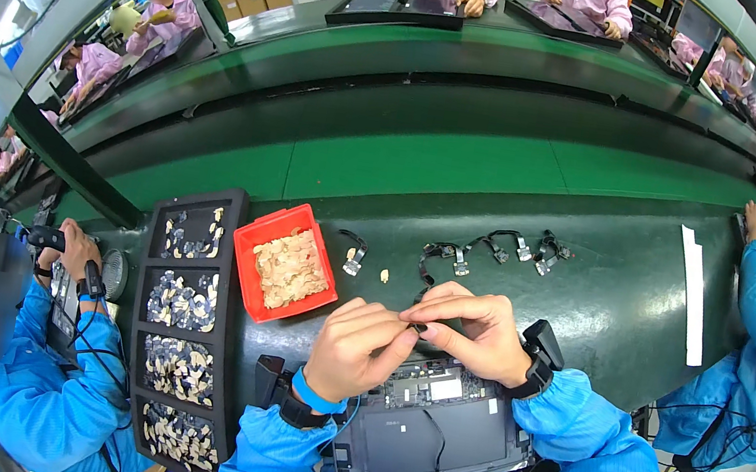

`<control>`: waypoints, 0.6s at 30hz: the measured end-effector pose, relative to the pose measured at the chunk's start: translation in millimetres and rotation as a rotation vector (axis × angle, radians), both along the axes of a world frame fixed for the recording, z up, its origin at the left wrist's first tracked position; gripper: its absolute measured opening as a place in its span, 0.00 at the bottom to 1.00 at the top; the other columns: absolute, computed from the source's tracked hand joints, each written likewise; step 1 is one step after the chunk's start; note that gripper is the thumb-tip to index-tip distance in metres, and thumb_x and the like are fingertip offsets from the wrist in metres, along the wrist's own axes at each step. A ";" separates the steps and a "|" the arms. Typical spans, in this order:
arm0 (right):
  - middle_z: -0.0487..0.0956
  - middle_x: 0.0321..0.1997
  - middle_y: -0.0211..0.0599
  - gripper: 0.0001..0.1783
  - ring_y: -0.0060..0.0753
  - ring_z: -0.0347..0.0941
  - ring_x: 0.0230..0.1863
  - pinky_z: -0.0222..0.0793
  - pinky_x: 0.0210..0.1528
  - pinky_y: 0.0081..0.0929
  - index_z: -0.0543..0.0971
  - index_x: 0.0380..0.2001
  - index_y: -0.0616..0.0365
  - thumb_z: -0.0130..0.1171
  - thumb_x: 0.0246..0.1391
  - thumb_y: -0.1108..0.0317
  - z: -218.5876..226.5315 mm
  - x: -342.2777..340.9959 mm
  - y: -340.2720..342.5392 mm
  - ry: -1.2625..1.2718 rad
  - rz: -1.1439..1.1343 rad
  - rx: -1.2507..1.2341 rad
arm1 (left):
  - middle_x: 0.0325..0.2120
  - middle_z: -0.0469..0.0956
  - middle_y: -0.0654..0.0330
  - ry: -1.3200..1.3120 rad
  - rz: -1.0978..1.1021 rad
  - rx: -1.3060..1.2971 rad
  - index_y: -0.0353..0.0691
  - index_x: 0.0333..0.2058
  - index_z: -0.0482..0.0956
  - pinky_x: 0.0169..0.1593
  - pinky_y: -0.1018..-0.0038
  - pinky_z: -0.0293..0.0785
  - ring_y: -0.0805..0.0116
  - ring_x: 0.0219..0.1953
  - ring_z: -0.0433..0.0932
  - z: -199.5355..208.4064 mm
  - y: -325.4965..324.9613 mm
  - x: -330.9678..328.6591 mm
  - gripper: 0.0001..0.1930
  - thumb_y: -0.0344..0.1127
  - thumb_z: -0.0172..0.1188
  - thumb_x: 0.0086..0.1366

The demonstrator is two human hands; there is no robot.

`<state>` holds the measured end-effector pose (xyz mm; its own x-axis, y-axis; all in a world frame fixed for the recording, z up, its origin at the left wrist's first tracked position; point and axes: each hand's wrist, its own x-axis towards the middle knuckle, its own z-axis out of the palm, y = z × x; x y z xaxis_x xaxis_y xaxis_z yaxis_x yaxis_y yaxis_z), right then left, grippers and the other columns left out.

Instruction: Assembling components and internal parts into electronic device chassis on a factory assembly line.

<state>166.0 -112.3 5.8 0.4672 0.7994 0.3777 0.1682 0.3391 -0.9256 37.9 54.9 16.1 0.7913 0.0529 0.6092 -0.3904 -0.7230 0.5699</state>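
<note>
My left hand (360, 344) and my right hand (467, 329) meet over the far edge of an opened grey device (431, 435) with a bare circuit board. Both pinch one small black flex cable part (419, 324) between thumbs and fingertips. Both forearms wear blue sleeves, with a blue band on the left wrist and a black strap on the right. Several more black flex cables (493, 248) lie in a row on the dark mat beyond my hands. A red bin (250, 239) of small beige pieces stands to the left of them.
A black tray (220, 379) with several compartments of small parts lies left of the device. A white strip (692, 293) lies at right. Blue-sleeved people work on both sides; pink-coated people sit across the green conveyor (427, 170).
</note>
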 end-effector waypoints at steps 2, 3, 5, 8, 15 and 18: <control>0.87 0.45 0.38 0.12 0.32 0.79 0.50 0.75 0.55 0.31 0.87 0.45 0.61 0.67 0.57 0.78 -0.2 -1.1 -1.2 -0.017 0.013 0.016 | 0.27 0.83 0.57 0.014 -0.017 0.026 0.35 0.31 0.84 0.29 0.68 0.65 0.63 0.28 0.80 -1.4 -0.6 -1.9 0.03 0.28 0.67 0.62; 0.87 0.44 0.39 0.12 0.32 0.79 0.50 0.75 0.55 0.31 0.87 0.45 0.61 0.66 0.57 0.79 -0.1 -1.2 -1.7 -0.034 0.026 0.025 | 0.28 0.84 0.58 0.028 -0.035 0.028 0.35 0.32 0.84 0.29 0.68 0.65 0.63 0.28 0.80 -1.6 -0.5 -2.8 0.04 0.29 0.68 0.61; 0.87 0.44 0.41 0.11 0.32 0.79 0.50 0.75 0.54 0.30 0.87 0.44 0.62 0.65 0.58 0.80 -0.3 -2.8 -2.3 0.048 0.036 0.053 | 0.28 0.84 0.58 0.042 -0.047 0.032 0.35 0.33 0.85 0.30 0.68 0.65 0.64 0.29 0.80 0.8 -2.5 -2.7 0.05 0.30 0.68 0.61; 0.86 0.41 0.46 0.08 0.30 0.82 0.45 0.78 0.50 0.28 0.84 0.43 0.66 0.62 0.62 0.81 -2.6 -1.5 -6.9 0.309 0.054 0.112 | 0.33 0.87 0.58 0.048 -0.031 0.027 0.34 0.42 0.86 0.33 0.69 0.68 0.65 0.29 0.81 5.8 -3.0 -3.9 0.13 0.30 0.71 0.58; 0.86 0.36 0.40 0.10 0.26 0.83 0.38 0.77 0.42 0.23 0.84 0.46 0.67 0.64 0.63 0.74 -1.9 7.8 -11.4 0.327 -0.021 -0.034 | 0.33 0.88 0.62 0.180 0.211 -0.036 0.36 0.49 0.84 0.40 0.69 0.71 0.66 0.32 0.82 24.9 4.1 -45.5 0.17 0.28 0.68 0.60; 0.86 0.35 0.39 0.10 0.25 0.81 0.36 0.76 0.41 0.22 0.85 0.45 0.66 0.65 0.62 0.73 -0.9 7.8 -8.8 0.324 -0.009 -0.015 | 0.38 0.87 0.58 0.319 0.306 -0.027 0.36 0.51 0.83 0.47 0.68 0.73 0.60 0.40 0.83 22.1 2.3 -72.6 0.18 0.29 0.68 0.61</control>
<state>173.8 -121.1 4.8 0.5683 0.7989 0.1968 -0.1327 0.3251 -0.9363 -34.7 57.3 38.2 0.8850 0.3264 0.3321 0.0377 -0.7610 0.6477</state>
